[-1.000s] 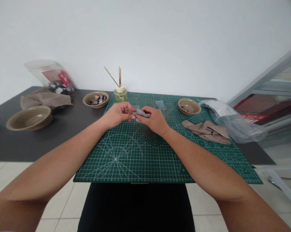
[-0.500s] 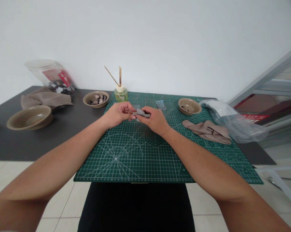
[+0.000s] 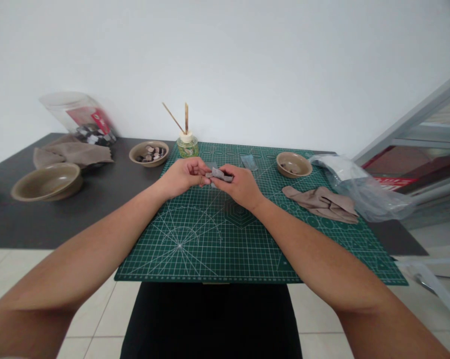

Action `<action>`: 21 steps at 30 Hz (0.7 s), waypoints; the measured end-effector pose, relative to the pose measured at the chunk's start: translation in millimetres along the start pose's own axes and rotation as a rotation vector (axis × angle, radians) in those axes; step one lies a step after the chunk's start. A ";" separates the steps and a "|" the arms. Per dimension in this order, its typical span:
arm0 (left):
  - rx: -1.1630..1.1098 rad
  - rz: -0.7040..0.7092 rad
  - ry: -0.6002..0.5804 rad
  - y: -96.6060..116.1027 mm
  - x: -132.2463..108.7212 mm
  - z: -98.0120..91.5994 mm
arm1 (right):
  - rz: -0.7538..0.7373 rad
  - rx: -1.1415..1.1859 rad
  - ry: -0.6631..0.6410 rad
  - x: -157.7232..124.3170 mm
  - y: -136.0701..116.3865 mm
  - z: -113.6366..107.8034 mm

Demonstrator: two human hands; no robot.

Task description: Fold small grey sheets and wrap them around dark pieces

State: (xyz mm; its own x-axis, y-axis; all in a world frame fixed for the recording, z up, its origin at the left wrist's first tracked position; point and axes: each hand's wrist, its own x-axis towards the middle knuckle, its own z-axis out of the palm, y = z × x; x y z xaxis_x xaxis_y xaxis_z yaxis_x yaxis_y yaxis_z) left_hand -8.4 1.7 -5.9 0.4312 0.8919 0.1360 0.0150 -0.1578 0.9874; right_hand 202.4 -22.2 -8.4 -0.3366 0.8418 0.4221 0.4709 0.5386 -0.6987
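Over the green cutting mat [image 3: 195, 259] my two hands meet at the fingertips. Thumb and finger of my left hand [image 3: 185, 177] pinch a small flat brownish piece [image 3: 209, 175], mostly hidden by the fingers. My right hand [image 3: 243, 187] is closed around a folded grey strip [image 3: 221, 174], which touches that piece; whether it is sandpaper or cloth is too small to tell. Behind the hands, a clear plastic bit [image 3: 212, 165] and a bluish packet [image 3: 248, 162] lie on the mat.
Left are a bowl of dark-rimmed slices [image 3: 149, 153], an oval bowl [image 3: 47, 183], a brown cloth [image 3: 73, 152] and a clear tub [image 3: 78, 117]. A reed diffuser [image 3: 187, 145] stands behind. Right are a small bowl [image 3: 294, 165], another cloth [image 3: 324, 203] and a plastic bag [image 3: 359, 187].
The grey strip has shifted very slightly between my fingers. Both hands keep the same hold and place.
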 end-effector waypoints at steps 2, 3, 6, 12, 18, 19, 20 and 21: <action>-0.006 -0.001 0.001 0.6 0.1 0.2 | -0.002 -0.010 0.004 -0.1 -0.8 -0.3; -0.009 0.001 0.002 0.7 0.1 0.2 | -0.003 -0.013 0.004 -0.1 -1.0 -0.3; -0.011 0.009 0.005 0.2 0.2 0.2 | -0.018 -0.010 0.004 0.0 -0.5 0.3; -0.012 0.020 -0.003 0.9 -0.1 1.1 | -0.050 0.015 0.007 0.1 1.4 1.2; -0.010 0.023 0.015 1.7 -0.1 0.9 | -0.062 0.017 0.043 -0.9 -0.8 -0.1; -0.014 0.024 0.017 1.9 -0.2 1.0 | -0.060 0.016 0.049 -1.1 -1.0 0.0; -0.016 0.025 0.018 2.1 -0.2 1.0 | -0.061 0.017 0.051 -1.2 -1.1 0.2; -0.016 0.026 0.019 2.3 -0.3 1.1 | -0.063 0.019 0.051 -1.4 -1.1 0.4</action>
State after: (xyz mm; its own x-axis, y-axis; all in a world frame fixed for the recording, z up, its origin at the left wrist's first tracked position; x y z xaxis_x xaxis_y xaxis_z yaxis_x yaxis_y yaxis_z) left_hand -7.6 0.6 -3.7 0.4143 0.8955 0.1628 -0.0100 -0.1743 0.9846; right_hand 202.0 -23.9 -8.5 -0.3225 0.8074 0.4940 0.4340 0.5899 -0.6809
